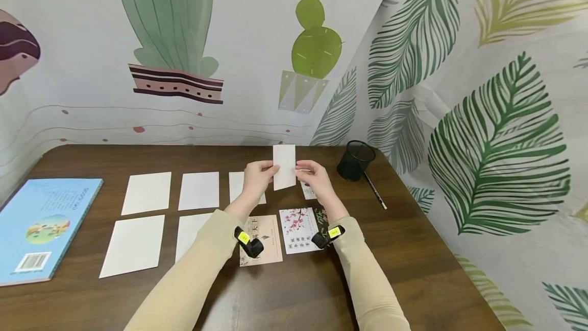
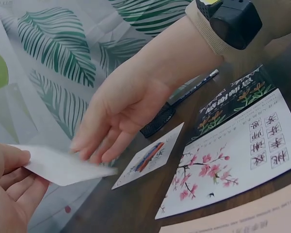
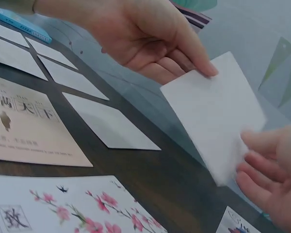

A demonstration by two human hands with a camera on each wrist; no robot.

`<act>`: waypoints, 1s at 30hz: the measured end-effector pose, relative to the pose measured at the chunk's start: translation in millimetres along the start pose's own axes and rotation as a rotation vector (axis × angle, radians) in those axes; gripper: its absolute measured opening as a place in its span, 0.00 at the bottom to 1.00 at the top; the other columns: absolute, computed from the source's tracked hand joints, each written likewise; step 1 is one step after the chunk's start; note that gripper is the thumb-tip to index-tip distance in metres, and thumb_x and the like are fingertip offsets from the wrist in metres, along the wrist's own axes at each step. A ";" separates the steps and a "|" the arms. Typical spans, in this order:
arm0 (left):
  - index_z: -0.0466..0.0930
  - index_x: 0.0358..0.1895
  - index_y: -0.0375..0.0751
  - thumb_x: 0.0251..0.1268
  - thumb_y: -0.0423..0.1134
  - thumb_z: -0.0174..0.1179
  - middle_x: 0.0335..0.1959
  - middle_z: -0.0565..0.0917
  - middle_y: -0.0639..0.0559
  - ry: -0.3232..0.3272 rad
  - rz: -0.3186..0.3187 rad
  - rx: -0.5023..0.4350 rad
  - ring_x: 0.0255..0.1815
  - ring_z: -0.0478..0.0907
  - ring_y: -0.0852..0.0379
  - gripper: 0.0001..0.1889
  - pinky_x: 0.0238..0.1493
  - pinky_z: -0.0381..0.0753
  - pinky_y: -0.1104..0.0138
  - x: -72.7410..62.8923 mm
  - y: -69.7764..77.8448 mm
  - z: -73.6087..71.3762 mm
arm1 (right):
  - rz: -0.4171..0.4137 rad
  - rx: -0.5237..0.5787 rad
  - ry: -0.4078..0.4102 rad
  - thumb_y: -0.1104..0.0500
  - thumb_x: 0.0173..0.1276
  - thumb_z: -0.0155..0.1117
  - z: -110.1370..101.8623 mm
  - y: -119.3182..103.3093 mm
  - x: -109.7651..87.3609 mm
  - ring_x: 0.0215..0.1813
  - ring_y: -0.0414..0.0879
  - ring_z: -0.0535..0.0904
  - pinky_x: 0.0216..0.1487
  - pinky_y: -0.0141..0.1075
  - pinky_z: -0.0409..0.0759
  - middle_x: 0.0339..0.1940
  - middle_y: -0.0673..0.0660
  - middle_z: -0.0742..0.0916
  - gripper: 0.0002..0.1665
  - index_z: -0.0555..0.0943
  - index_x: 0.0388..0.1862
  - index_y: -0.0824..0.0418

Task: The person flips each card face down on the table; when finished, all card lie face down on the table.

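Note:
Between my hands, raised over the far side of the table, is a white blank-faced card (image 1: 285,167). My left hand (image 1: 258,180) pinches its left edge between thumb and fingers. At the opposite edge is my right hand (image 1: 316,180), its loosely bent fingertips overlapping the card in the right wrist view. Below on the table lie a peach card (image 1: 271,239) with large characters and a white card with pink blossoms (image 1: 296,218). A black card with plant drawings (image 2: 237,99) is partly under the blossom card. Behind the right hand shows a small printed card (image 2: 145,158).
Several blank white cards (image 1: 147,193) lie in two rows to the left. A blue book (image 1: 43,218) sits at the far left. At the back right stand a black mesh pen holder (image 1: 356,160) and a pencil (image 1: 375,190). Patterned cloth (image 1: 257,65) hangs behind the table.

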State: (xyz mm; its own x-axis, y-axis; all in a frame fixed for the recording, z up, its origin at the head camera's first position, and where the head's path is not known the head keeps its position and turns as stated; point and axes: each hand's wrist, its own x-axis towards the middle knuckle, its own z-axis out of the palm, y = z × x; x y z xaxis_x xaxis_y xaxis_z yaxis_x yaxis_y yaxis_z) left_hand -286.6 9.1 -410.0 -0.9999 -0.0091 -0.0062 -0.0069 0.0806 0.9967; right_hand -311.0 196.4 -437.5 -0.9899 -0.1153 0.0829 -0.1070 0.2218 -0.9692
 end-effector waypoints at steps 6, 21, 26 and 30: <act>0.73 0.62 0.25 0.70 0.36 0.58 0.59 0.79 0.32 -0.031 -0.069 -0.073 0.57 0.79 0.40 0.22 0.58 0.81 0.57 2.8 -11.7 -2.9 | 0.086 -0.008 0.058 0.62 0.69 0.63 -2.6 5.4 1.8 0.41 0.39 0.81 0.51 0.38 0.84 0.47 0.60 0.84 0.19 0.78 0.57 0.69; 0.72 0.62 0.26 0.71 0.36 0.57 0.60 0.78 0.33 -0.032 -0.194 0.002 0.57 0.80 0.40 0.22 0.62 0.78 0.56 10.6 -34.5 -7.6 | 0.244 -0.053 0.011 0.66 0.69 0.61 1.0 8.0 3.5 0.38 0.39 0.80 0.40 0.30 0.83 0.50 0.66 0.84 0.20 0.77 0.57 0.74; 0.70 0.64 0.26 0.71 0.35 0.56 0.61 0.76 0.33 -0.050 -0.199 0.006 0.59 0.79 0.40 0.23 0.63 0.78 0.57 9.5 -34.4 -11.6 | 0.272 -0.094 0.034 0.67 0.68 0.63 1.4 8.9 4.1 0.37 0.40 0.81 0.38 0.30 0.83 0.51 0.69 0.84 0.18 0.78 0.55 0.75; 0.70 0.65 0.28 0.71 0.36 0.56 0.61 0.77 0.33 -0.039 -0.193 0.016 0.60 0.78 0.40 0.23 0.64 0.77 0.56 7.9 -32.7 -14.2 | 0.289 -0.127 0.053 0.67 0.67 0.63 1.2 10.9 5.1 0.33 0.39 0.80 0.35 0.28 0.82 0.50 0.69 0.84 0.18 0.79 0.54 0.75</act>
State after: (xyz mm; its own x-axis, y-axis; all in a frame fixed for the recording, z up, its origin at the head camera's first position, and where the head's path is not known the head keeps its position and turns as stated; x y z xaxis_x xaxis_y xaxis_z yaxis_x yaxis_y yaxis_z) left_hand -294.1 -7.8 -441.5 -0.9797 0.0130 -0.2002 -0.1981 0.0967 0.9754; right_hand -317.1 197.0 -448.0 -0.9840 0.0198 -0.1770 0.1722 0.3578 -0.9178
